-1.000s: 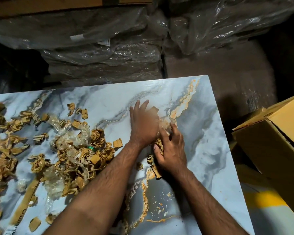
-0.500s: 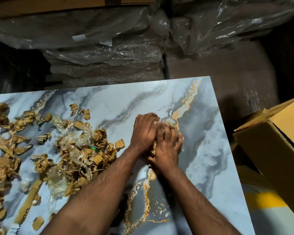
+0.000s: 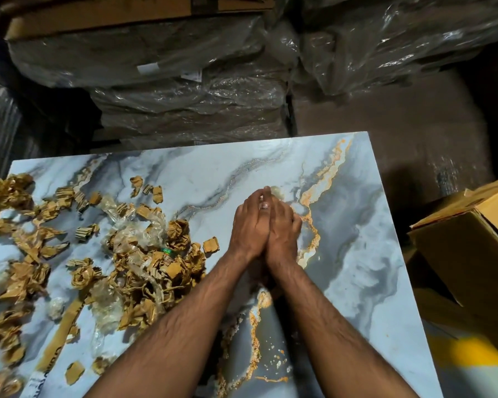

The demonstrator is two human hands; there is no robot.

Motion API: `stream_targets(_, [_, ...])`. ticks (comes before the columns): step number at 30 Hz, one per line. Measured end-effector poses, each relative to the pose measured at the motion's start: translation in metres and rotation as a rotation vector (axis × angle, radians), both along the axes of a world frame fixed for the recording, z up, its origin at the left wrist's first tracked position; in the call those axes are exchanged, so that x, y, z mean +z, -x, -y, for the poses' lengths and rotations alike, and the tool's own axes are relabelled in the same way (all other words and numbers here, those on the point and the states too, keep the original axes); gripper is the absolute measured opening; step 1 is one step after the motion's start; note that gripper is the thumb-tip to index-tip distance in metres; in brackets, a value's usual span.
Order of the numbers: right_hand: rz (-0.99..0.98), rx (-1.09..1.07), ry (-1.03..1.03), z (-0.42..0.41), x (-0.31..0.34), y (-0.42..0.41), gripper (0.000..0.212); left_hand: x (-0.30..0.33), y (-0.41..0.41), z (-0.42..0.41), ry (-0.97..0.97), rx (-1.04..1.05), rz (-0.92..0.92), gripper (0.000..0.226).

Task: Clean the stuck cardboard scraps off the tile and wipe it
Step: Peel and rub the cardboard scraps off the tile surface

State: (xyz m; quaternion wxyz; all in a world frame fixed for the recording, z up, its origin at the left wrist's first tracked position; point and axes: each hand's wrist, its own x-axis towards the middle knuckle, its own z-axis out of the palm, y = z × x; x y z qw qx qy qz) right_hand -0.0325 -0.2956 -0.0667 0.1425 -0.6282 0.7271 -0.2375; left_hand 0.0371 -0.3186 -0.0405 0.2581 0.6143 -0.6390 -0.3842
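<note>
Item: tile [image 3: 357, 254], marbled blue-grey with gold veining, lying flat and filling the near centre of the scene.

Item: cardboard scraps [image 3: 144, 262], torn and crumpled, mixed with clear film, heaped across the tile's left half; the right half looks mostly bare.

Item: your left hand [image 3: 249, 225] and right hand [image 3: 283, 228], pressed palm to palm over the tile's middle, fingers extended and laid together. Whether any scrap is caught between them, you cannot tell.

Item: open carton [image 3: 472, 248], off the tile's right edge; plastic-wrapped stacks [image 3: 184, 90] at the far side.

Step in hand, by judgement: gathering or rubbing off loosened bits; wiping not yet begun.

Next move calls for: parting your hands over the left heap, then sweeping that heap clear of the tile before any wipe. No cloth is visible.
</note>
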Motion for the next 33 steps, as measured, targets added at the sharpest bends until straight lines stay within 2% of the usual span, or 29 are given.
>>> stream_targets(2, [0.159,-0.018,-0.055,0.005,0.004,0.001,0.042,-0.001,0.001,0.001,-0.044,0.015,0.041,0.051])
stream_targets(4, [0.233,0.024,-0.020,0.007,0.005,0.007,0.036,0.001,0.003,0.000,-0.111,0.024,0.087,0.057])
stream_targets(7, [0.231,0.105,-0.050,0.021,0.005,0.012,0.024,0.008,0.004,0.001,-0.195,0.040,0.063,0.059])
stream_targets(10, [0.051,0.167,-0.111,0.034,0.006,0.011,0.013,0.015,0.003,0.000,-0.235,0.065,0.040,0.060])
stream_targets(12, [-0.030,0.233,-0.101,0.034,0.004,0.011,0.024,0.016,0.001,-0.001,-0.294,0.103,-0.048,0.058])
stream_targets(15, [-0.062,0.290,-0.122,0.028,0.014,0.014,0.045,0.024,-0.007,-0.001,-0.378,0.201,-0.321,0.052])
stream_targets(17, [0.040,0.292,-0.155,0.026,0.021,0.018,0.059,0.035,-0.012,-0.002,-0.407,0.227,-0.409,0.046])
stream_targets(19, [0.166,0.242,-0.148,0.018,0.027,0.022,0.058,0.047,-0.015,-0.008,-0.433,0.220,-0.457,0.044])
stream_targets(22, [0.292,0.152,-0.015,-0.009,0.043,0.012,0.047,0.066,-0.020,-0.031,-0.373,0.175,-0.457,0.044])
stream_targets(26, [0.413,0.141,0.098,-0.039,0.082,-0.033,0.032,0.101,-0.056,-0.061,-0.203,0.145,-0.373,0.046])
stream_targets(29, [0.387,0.207,0.103,-0.053,0.107,-0.082,0.031,0.121,-0.107,-0.082,-0.085,0.151,-0.337,0.042])
stream_targets(33, [0.299,0.300,0.082,-0.072,0.113,-0.147,0.035,0.115,-0.179,-0.103,-0.001,0.122,-0.261,0.042])
